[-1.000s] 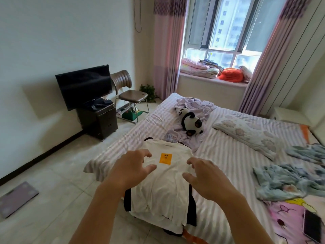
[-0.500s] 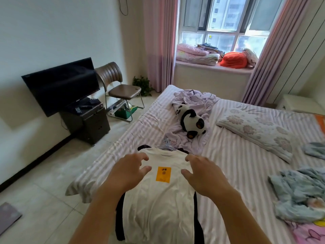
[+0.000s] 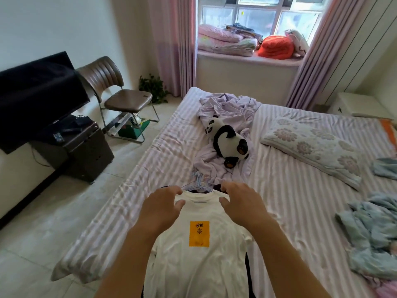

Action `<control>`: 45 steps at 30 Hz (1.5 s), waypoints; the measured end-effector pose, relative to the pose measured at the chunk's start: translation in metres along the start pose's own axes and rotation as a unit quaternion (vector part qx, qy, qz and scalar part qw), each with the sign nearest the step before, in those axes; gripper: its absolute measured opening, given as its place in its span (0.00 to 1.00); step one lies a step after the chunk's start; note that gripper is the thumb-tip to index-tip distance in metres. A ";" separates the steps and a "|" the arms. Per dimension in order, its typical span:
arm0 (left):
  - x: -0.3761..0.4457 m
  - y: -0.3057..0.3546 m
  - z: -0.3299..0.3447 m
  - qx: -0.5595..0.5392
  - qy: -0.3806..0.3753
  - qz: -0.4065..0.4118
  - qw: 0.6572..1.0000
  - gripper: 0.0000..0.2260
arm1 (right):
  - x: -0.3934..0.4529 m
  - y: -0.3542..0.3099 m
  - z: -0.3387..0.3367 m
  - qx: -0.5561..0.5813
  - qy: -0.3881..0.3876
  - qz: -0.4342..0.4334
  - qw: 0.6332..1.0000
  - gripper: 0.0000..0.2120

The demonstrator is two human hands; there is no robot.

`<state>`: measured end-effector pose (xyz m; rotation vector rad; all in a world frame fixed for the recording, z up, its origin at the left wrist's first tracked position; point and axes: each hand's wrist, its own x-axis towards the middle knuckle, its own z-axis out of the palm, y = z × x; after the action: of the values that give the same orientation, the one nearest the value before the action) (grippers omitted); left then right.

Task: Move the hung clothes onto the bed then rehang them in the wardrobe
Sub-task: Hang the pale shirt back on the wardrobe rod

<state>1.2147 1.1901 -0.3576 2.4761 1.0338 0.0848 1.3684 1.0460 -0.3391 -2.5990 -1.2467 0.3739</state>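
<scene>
White T-shirt point(image 3: 199, 261) with an orange patch lay flat at the near edge of the bed point(image 3: 290, 201), stacked over dark garments, its collar pointing toward the window. Pale wire hangers point(image 3: 198, 183) stuck out of the neck. The left hand point(image 3: 160, 208) and right hand point(image 3: 242, 202) hovered over the shoulders, fingers loosely curled, fingertips at the collar; whether they pinched cloth, I could not tell.

Beyond the hangers lay crumpled lilac clothing point(image 3: 225, 117) with a panda plush point(image 3: 227, 143) on it, a floral pillow point(image 3: 311, 145) to the right, and a blue rumpled blanket point(image 3: 373, 233) at the right edge. Folded bedding point(image 3: 225, 41) sat on the window sill between pink curtains point(image 3: 174, 44).

Compared with a second before, both hands had moved up from the shirt's chest to its collar, and the hangers had come into view.

Left of the bed, tiled floor point(image 3: 43, 222) ran open to the wall, with a brown chair point(image 3: 120, 93), a television point(image 3: 36, 93) and a dark cabinet point(image 3: 86, 151) farther back.
</scene>
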 end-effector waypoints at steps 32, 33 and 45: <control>0.299 -0.184 0.291 0.052 -0.134 -0.121 0.982 0.19 | 0.304 0.164 0.315 0.012 -0.162 0.161 0.973 0.17; 0.303 -0.185 0.294 0.064 -0.128 -0.122 0.982 0.18 | 0.307 0.166 0.320 0.010 -0.160 0.166 0.973 0.16; 0.300 -0.176 0.276 -0.004 -0.108 -0.172 0.979 0.04 | 0.301 0.170 0.292 0.159 -0.105 0.178 0.965 0.03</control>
<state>1.3757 1.3990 -0.7145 2.2009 1.3390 -0.2810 1.5783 1.2077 -0.7059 -2.5371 -0.6898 0.8582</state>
